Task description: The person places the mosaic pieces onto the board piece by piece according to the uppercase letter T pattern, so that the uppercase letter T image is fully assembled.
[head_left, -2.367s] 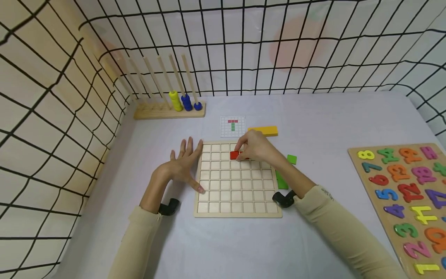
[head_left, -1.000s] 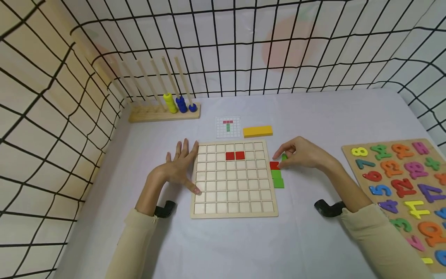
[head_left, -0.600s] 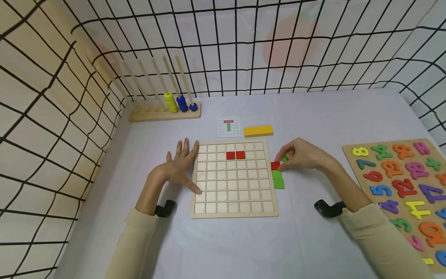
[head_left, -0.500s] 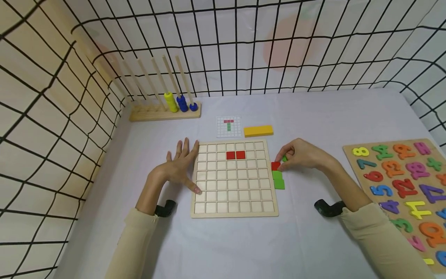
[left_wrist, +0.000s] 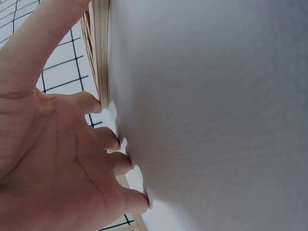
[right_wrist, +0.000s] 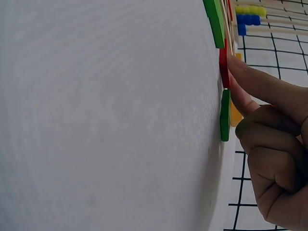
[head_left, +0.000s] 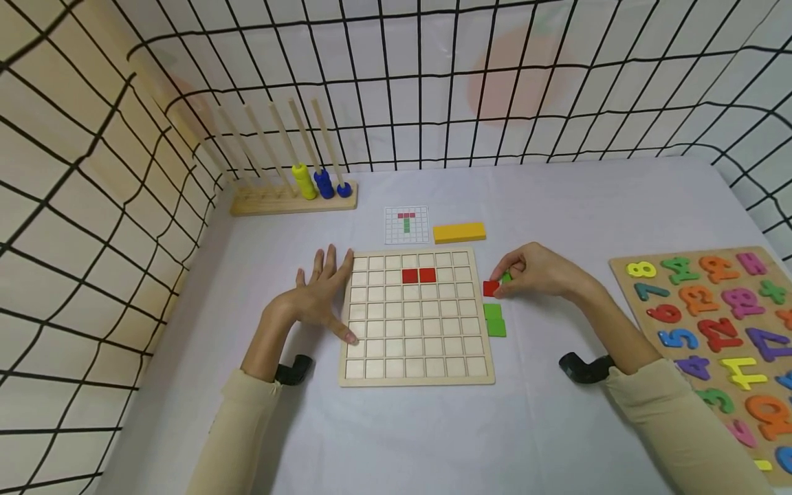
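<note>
My left hand [head_left: 317, 295] lies with fingers spread at the left edge of the wooden grid board [head_left: 396, 382]; its thumb rests on the board's rim. In the left wrist view, the fingertips [left_wrist: 139, 201] touch the white table. Right of the board, my right hand [head_left: 537, 271] pinches a red square tile [head_left: 491, 289] between thumb and index finger, low at the table. A green tile [right_wrist: 225, 115] lies beside it, partly covered by the hand in the head view. Two other green tiles [head_left: 495, 320] lie nearer me. Two red tiles [head_left: 419, 276] sit side by side in the grid's second row.
Behind the board lie a pattern card [head_left: 406, 225] with a red and green T and a yellow block [head_left: 459, 233]. A bead abacus [head_left: 293, 199] stands at the back left. A number and letter puzzle board [head_left: 699, 344] lies at the right. Black mesh [head_left: 396, 89] surrounds the table.
My right hand has moved from the grid to the loose tiles, leaving two red tiles showing there. The pinched red tile has shifted slightly away from the green pair. The left hand stays put.
</note>
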`<state>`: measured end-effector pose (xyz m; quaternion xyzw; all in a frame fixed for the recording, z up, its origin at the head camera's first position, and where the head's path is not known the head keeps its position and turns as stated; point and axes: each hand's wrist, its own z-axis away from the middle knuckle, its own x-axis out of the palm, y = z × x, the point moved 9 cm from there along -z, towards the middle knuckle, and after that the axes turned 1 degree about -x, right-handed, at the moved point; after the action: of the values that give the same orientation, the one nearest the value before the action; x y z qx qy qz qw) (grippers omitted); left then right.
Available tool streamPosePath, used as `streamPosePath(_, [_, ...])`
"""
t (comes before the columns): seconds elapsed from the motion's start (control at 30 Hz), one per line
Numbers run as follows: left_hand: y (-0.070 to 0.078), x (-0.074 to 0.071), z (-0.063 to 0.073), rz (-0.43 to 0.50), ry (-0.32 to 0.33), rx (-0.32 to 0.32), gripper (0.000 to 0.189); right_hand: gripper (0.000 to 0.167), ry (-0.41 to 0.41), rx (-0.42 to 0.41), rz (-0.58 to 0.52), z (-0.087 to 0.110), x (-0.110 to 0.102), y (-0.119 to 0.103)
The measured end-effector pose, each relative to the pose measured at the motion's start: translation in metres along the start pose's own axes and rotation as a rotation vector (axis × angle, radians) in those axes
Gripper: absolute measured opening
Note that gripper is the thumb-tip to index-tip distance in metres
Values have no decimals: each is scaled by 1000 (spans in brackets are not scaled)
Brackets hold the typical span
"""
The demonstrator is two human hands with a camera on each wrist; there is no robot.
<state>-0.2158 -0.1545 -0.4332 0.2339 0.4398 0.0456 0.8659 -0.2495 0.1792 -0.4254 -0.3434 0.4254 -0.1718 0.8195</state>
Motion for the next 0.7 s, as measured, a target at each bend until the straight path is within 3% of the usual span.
streamPosePath(0.7, [0,0,0,6,5,-4,160,36,51,-19,40,3,-3,-2])
